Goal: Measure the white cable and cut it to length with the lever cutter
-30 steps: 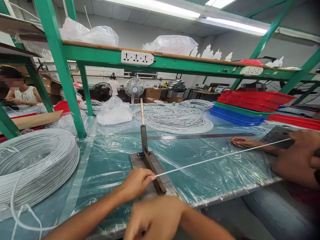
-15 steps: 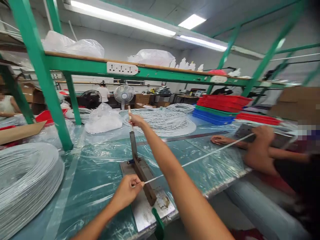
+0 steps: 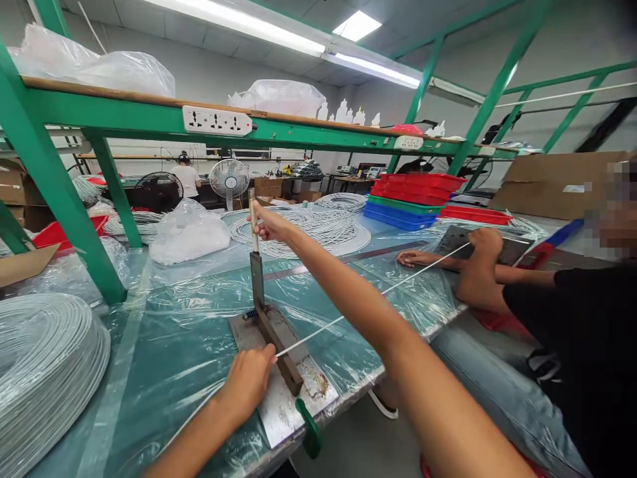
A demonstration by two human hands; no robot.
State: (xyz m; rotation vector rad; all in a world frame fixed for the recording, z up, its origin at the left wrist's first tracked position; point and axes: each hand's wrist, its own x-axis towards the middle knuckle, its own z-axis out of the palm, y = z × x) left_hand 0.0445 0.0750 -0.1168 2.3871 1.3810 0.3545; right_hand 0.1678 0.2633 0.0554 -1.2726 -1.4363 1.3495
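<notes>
A metal lever cutter (image 3: 257, 279) on a steel base plate (image 3: 283, 425) is fixed at the table's front edge by a green clamp (image 3: 309, 428). My right hand (image 3: 269, 222) is closed round the raised lever's pale handle (image 3: 254, 232). Just left of the cutter's bar, my left hand (image 3: 251, 375) pinches a thin white cable (image 3: 323, 328). The cable runs over the bar to the right, up to the fist of another person (image 3: 485, 245), and also trails behind my left wrist toward the lower left.
Coiled white cable (image 3: 44, 372) stands at the left, with more coils (image 3: 318, 232) behind the cutter. Stacked red, green and blue trays (image 3: 413, 202) sit at the back right. A green shelf frame (image 3: 298, 136) crosses overhead. The other person sits at the right.
The view has shifted. My left hand has turned knuckles up on the cable, and a length of cable now shows behind my left wrist. The lever stands more upright, still in my right hand.
</notes>
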